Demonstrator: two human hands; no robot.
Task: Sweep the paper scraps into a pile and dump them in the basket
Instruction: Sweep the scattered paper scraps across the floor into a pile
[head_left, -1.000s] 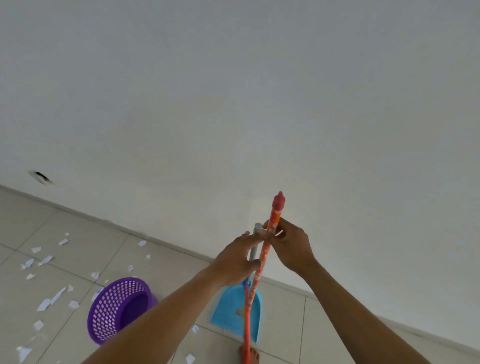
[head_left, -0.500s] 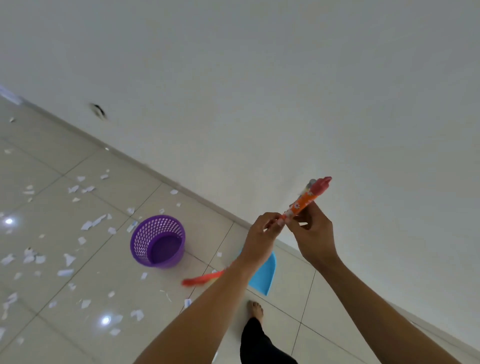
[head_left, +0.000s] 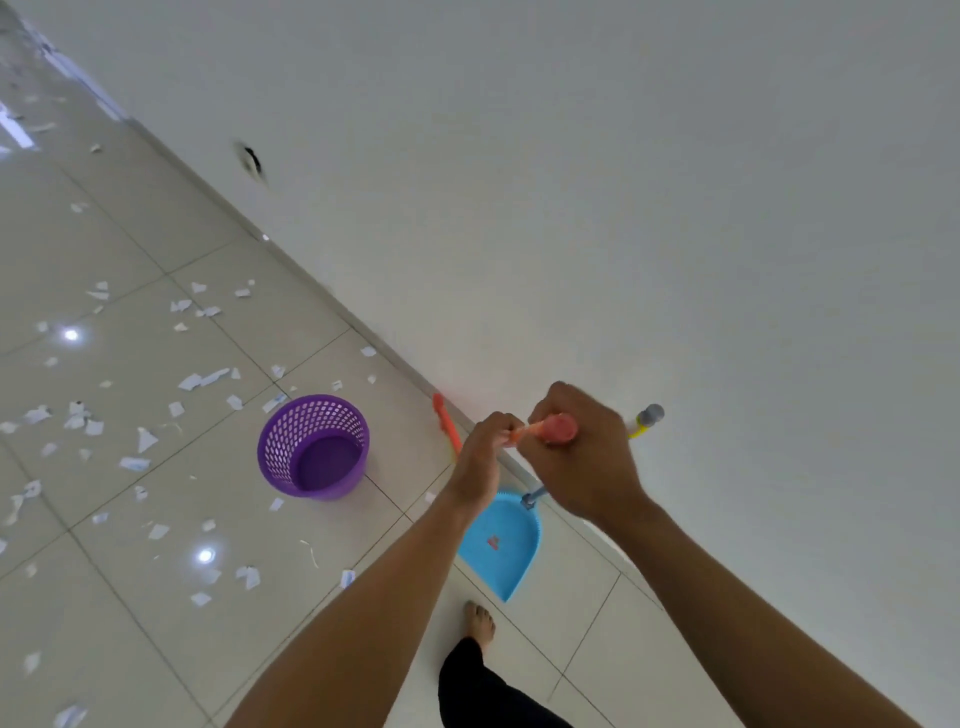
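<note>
Now, fingers (head_left: 563, 402) of left hand (head_left: 480, 462) and right hand (head_left: 584, 462) clenched round broom handle (head_left: 557, 430), basket (head_left: 314, 448) nearby

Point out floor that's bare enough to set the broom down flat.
Bare: the tiles between the blue dustpan and the wall, right of the foot. Crowded: paper scraps litter the floor left of and beyond the purple basket.

Scattered white scraps (head_left: 200, 379) near upright purple basket (head_left: 283, 436)
</note>
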